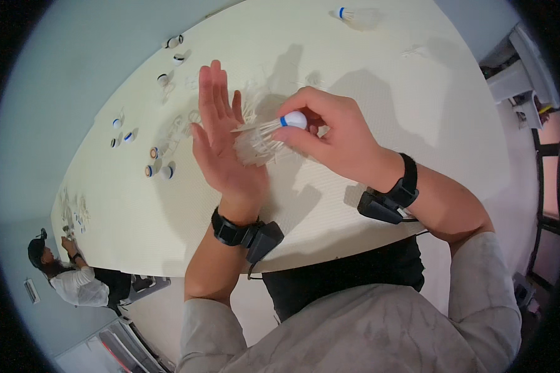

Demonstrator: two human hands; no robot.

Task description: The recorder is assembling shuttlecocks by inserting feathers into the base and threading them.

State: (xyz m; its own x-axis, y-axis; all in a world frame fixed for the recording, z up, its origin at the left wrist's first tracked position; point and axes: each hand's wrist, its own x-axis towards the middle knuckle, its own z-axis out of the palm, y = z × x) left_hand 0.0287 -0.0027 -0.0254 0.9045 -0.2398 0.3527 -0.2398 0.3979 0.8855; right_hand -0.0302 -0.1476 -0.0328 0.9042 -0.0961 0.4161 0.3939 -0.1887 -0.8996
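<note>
Between my hands is a shuttlecock [297, 119] with a white round cork, a blue band and pale feathers. My right hand [336, 127] pinches it at the cork end, thumb and fingers around the band. Its feather end points left, against the palm of my left hand [221, 137]. That hand is upright and flat, fingers stretched out and thumb apart, not closed on the feathers. Behind the hands lies a heap of loose pale feathers [253, 93], partly hidden by them.
Several loose cork heads [167, 171] are scattered along the left side of the pale table [379, 112]. Another shuttlecock [358, 17] lies at the far right. At the table's left end sits another person [74, 280] beside more feather pieces. Black bands with boxes wrap both my wrists.
</note>
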